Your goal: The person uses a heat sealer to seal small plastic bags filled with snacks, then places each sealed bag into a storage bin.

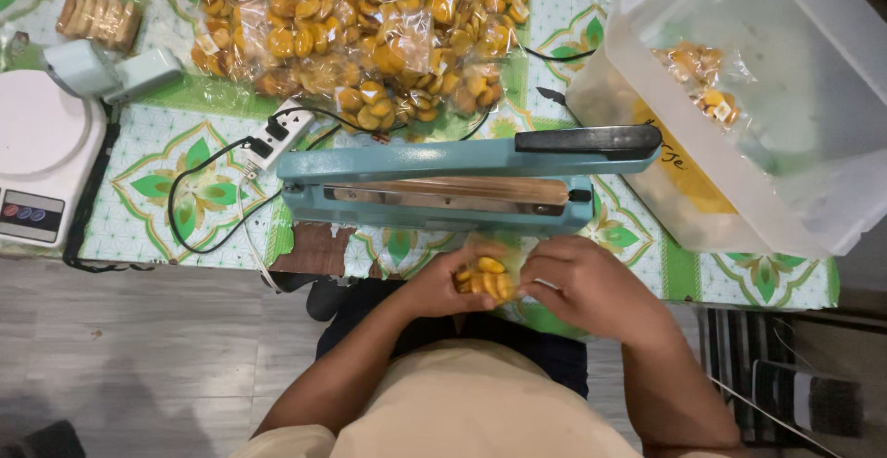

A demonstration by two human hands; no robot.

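Both hands grip one small clear bag of yellow cookies (pixel 487 278) at the table's (pixel 139 227) near edge: left hand (pixel 434 287) cupping it, right hand (pixel 582 287) pinching its side. Behind it sits the blue heat sealer (pixel 443 185), then the plastic tub (pixel 739 97) at the right end.

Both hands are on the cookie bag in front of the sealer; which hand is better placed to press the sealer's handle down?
Probably the right hand: the sealer's black handle lies on that side, while the left hand cups the cookie bag.
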